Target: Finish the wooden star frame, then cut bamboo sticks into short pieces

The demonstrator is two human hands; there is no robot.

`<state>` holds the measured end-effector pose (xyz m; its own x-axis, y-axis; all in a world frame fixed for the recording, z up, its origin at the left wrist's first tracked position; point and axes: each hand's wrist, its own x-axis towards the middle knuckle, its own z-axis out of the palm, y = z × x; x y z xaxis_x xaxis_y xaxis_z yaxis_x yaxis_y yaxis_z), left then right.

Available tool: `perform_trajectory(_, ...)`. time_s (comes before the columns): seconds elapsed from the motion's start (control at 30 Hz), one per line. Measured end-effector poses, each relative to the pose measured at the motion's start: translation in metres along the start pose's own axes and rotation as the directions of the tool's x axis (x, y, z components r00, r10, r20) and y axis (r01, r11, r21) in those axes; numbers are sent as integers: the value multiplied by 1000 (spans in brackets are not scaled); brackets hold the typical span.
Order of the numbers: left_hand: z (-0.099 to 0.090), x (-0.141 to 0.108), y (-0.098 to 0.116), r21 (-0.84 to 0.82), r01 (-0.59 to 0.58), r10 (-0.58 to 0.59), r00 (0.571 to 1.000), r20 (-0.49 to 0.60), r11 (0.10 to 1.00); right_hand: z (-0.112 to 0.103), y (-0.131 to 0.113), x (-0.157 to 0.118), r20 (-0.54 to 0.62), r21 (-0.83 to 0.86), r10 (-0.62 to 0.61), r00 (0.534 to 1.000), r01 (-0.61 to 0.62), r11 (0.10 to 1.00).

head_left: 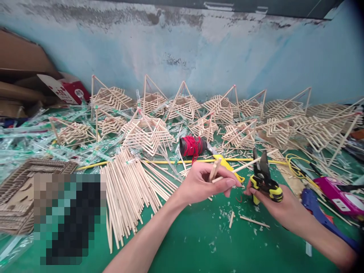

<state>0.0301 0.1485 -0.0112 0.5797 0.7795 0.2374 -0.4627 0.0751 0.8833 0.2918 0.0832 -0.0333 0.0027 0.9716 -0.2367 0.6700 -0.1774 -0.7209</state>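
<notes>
My left hand (196, 185) is closed around a few short wooden sticks. From its fingers a longer wooden stick (245, 165) points right, its far end at the jaws of a black and yellow hand cutter (263, 172). My right hand (280, 206) grips that cutter by its handles, with the jaws pointing up and apart. Whether the stick lies between the blades or just in front of them, I cannot tell. Below the hands, a short stick piece (231, 220) and a thin offcut (254, 222) lie on the green table (199, 242).
Loose long sticks (125, 193) are piled left. Red thread on a black spool (193, 146) and a yellow-handled tool (227, 167) lie beyond my hands. Several stacked stick frames (150, 132) line the wall. Right are a blue glue gun (318, 208) and a magenta device (338, 195).
</notes>
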Motion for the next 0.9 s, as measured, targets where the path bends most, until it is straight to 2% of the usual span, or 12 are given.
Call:
perform_trajectory(0.2, 3, 0, 2, 8, -25, 25, 1000, -7, 1000, 0, -3, -4, 32, -43, 3, 999, -2, 999)
perform_trajectory(0.43, 2, -1, 2, 60, -19, 18, 1000, 19, 998, 2, -8, -4, -44, -28, -8, 999, 6, 1000)
perform_trajectory(0.53, -7, -3, 8, 62, 17, -25, 989, 145, 998, 1, -9, -6, 20, -14, -41, 999, 41, 999)
perform_trajectory(0.6, -15, -3, 15, 5, 72, -70, 964, 255, 997, 0, -11, -9, 57, 9, -51, 997, 51, 999)
perform_trajectory(0.7, -20, 2, 26, -96, 152, -107, 923, 369, 984, -1, -18, -12, 22, 35, -60, 998, 59, 998)
perform_trajectory(0.73, -18, 4, 29, -93, 179, -135, 925, 356, 979, -1, -21, -13, 14, 37, -65, 998, 65, 997)
perform_trajectory(0.8, -10, 9, 37, -14, 232, -221, 942, 254, 973, -2, -27, -14, 33, 26, -85, 996, 84, 996)
perform_trajectory(0.87, 1, 13, 45, 155, 299, -320, 939, 129, 942, -3, -30, -14, 67, -2, -109, 992, 109, 994)
perform_trajectory(0.9, 7, 14, 48, 254, 339, -372, 924, 91, 906, -3, -31, -14, 77, -11, -121, 990, 122, 992)
